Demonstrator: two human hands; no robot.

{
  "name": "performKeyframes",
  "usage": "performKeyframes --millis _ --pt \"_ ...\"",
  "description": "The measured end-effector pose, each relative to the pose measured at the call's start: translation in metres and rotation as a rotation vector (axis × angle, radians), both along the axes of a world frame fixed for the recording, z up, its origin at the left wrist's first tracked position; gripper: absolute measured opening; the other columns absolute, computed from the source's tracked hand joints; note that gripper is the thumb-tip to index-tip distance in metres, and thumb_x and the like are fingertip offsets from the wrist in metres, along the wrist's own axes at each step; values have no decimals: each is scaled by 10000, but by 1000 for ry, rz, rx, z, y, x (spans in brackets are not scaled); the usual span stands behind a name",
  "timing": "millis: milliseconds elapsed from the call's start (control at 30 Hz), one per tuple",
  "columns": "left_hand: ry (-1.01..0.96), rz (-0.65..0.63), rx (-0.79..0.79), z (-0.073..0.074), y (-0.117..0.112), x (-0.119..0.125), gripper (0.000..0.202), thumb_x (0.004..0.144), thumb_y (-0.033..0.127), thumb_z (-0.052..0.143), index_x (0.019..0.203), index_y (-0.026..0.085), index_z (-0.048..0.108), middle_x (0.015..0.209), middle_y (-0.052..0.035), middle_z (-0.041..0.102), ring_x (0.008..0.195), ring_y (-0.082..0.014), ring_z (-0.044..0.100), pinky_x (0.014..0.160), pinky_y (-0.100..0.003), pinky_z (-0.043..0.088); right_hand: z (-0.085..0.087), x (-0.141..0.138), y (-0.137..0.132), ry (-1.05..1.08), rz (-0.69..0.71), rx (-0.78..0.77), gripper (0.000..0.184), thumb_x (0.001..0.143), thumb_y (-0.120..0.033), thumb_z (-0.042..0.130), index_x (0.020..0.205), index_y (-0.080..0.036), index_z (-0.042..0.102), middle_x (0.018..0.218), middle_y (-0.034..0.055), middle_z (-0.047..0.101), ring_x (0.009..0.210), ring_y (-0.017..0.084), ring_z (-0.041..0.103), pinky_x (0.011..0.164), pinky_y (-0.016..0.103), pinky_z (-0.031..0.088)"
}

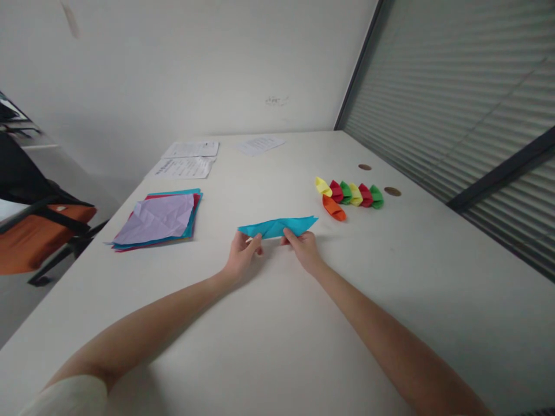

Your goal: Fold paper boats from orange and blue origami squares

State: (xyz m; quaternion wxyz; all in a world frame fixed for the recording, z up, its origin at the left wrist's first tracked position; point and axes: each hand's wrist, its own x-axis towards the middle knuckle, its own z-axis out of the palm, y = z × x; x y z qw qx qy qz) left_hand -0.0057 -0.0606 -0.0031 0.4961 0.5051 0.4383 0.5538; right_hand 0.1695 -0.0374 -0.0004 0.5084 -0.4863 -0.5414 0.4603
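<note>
A folded strip of blue paper (277, 226), long and pointed at both ends, is held level above the middle of the white table. My left hand (244, 249) pinches its lower edge left of centre, thumb in front and fingers behind. On the right part of the same edge, my right hand (303, 247) grips with its thumb on the near face. Beyond and to the right lies an orange folded paper piece (333, 208). It sits by a row of several folded paper pieces (349, 193) in yellow, red and green.
To the left is a stack of coloured paper sheets (158, 219), a creased lilac one on top. Printed sheets (186, 167) lie at the back left. Two round table holes (392, 191) are near the blinds (455, 104). An orange-seated chair (47, 234) stands left.
</note>
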Motion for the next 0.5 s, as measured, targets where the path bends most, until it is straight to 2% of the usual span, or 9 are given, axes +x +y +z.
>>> performKeyframes --millis 100,200,267,300,367,433,500 --pt "167 202 225 1 -1 -2 336 783 389 689 812 220 400 753 36 438 666 -113 457 648 -256 411 -4 -2 2 24 -27 -5 485 658 -661 669 597 -181 654 634 63 685 597 166 601 617 301 492" --pt "316 478 500 1 -1 -7 376 744 347 721 882 223 393 873 -3 410 781 -150 450 730 -306 417 -7 -2 4 -3 -71 23 466 696 -634 648 576 -184 646 612 64 675 563 156 575 590 295 479" --pt "415 579 634 1 -2 -9 404 729 318 732 946 219 407 922 -26 419 859 -179 464 796 -351 417 -8 0 6 -10 -113 42 460 724 -619 630 568 -186 642 601 63 670 550 151 559 586 293 474" --pt "478 571 678 1 -3 -10 390 734 302 727 963 215 424 935 -35 432 890 -192 473 821 -369 414 -8 1 6 -10 -126 45 459 732 -614 626 568 -185 643 600 63 669 549 150 557 586 293 474" --pt "592 447 711 1 -4 -12 336 755 272 709 986 208 474 950 -50 477 932 -211 496 849 -388 412 -10 2 6 -13 -113 38 465 729 -614 634 565 -179 647 594 63 668 548 150 554 584 293 472" --pt "655 273 659 0 -4 -12 332 770 256 703 1043 207 520 965 -62 533 935 -215 527 851 -384 414 -12 2 5 -27 -28 13 466 702 -616 663 576 -167 662 600 61 672 561 157 566 590 296 476" --pt "626 165 557 -1 -3 -11 395 775 253 708 1125 214 528 962 -61 583 898 -203 559 846 -368 421 -14 0 3 -54 95 -9 461 670 -612 699 603 -156 680 615 53 677 588 169 584 599 302 485"
